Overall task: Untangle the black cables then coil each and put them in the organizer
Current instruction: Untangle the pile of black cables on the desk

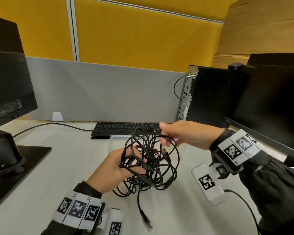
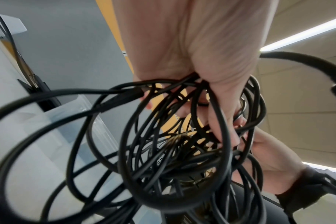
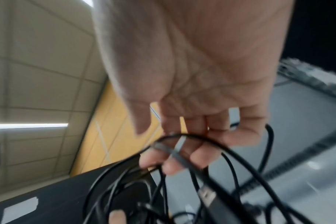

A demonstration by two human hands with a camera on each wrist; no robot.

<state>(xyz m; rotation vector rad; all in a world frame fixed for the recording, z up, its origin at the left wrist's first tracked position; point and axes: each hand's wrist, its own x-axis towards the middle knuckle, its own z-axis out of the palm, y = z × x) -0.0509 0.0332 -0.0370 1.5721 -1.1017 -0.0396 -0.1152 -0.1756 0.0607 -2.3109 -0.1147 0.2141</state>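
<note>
Both hands hold a tangle of black cables (image 1: 151, 160) above the tabletop (image 1: 61, 167).
The left hand (image 1: 114, 168) grips the bundle with curled fingers; the right hand (image 1: 182, 134) hooks one loop. Only the right wrist view shows a USB plug (image 3: 207, 195); only the head view shows the keyboard (image 1: 122, 128).

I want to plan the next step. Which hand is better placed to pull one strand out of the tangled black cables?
Probably the right hand: its fingers hook one loop at the top of the tangled black cables, while the left hand grips the bundle.
</note>
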